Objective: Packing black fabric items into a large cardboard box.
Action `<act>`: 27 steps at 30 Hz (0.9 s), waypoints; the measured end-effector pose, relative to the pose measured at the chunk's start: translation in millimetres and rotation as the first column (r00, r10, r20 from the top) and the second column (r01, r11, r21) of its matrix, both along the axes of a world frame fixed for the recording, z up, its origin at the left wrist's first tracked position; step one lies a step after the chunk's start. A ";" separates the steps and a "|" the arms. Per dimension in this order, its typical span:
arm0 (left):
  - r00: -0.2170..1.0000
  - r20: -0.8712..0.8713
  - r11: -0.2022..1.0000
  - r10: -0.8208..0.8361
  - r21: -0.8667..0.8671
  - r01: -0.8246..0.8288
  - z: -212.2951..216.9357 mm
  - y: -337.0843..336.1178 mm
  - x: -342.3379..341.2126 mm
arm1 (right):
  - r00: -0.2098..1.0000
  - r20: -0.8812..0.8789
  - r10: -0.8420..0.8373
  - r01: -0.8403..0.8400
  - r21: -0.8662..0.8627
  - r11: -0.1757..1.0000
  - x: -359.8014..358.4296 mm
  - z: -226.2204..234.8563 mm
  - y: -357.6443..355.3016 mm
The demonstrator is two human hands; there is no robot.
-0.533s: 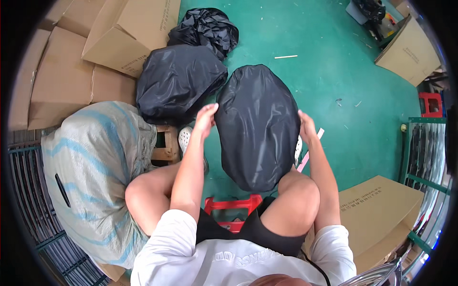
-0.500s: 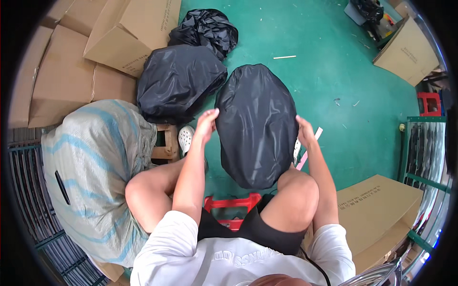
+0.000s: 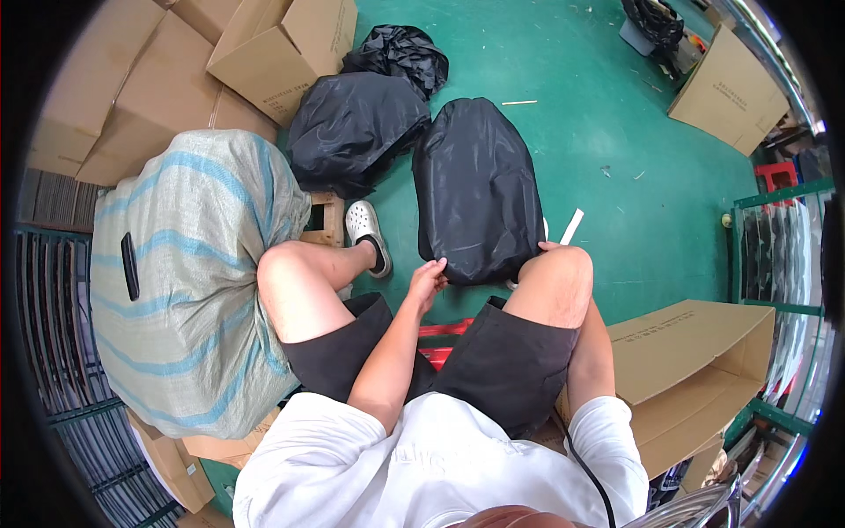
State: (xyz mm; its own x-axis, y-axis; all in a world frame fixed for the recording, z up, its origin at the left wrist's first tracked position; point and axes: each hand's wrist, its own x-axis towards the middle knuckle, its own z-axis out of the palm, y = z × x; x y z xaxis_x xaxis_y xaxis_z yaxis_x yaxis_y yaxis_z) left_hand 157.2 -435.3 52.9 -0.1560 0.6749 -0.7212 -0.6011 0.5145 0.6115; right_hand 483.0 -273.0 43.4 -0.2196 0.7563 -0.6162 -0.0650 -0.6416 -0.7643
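A full, rounded black bag point(image 3: 480, 189) of shiny fabric stands in front of my knees. My left hand point(image 3: 429, 282) is closed on its near left corner, thumb and fingers pinching the edge. At the near right corner, only part of my right hand point(image 3: 552, 247) shows above my knee. Its visible fingers are pressed to the bag's edge, and the knee covers the rest. A second stuffed black bag point(image 3: 352, 128) lies just to the left, with a crumpled black bag point(image 3: 400, 60) behind it.
A large striped woven sack point(image 3: 198, 273) with a dark phone-like object on it stands at my left, near cardboard boxes point(image 3: 145, 114). An open carton point(image 3: 687, 343) lies at my right. Beneath me is a red stool point(image 3: 444, 331). Racks line both sides.
My hands have slid from the bag's sides to its near corners, drawing closer to me. The bag looks narrower and more upright. My view has shifted slightly.
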 end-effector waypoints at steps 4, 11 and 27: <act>0.972 0.185 0.985 0.145 -0.118 -0.124 -13.9 -15.0 31.6 | 0.991 0.131 0.032 -0.006 -0.192 0.981 3.6 52.2 8.9; 0.861 0.259 0.899 0.439 -0.137 -0.417 -53.8 -12.8 29.8 | 0.949 0.026 0.315 -0.304 -0.198 0.932 3.8 -24.8 32.1; 0.855 0.371 0.931 0.364 -0.124 -0.343 -49.4 -50.5 53.2 | 0.816 0.111 0.567 -0.534 -0.231 0.813 -15.0 -132.1 38.8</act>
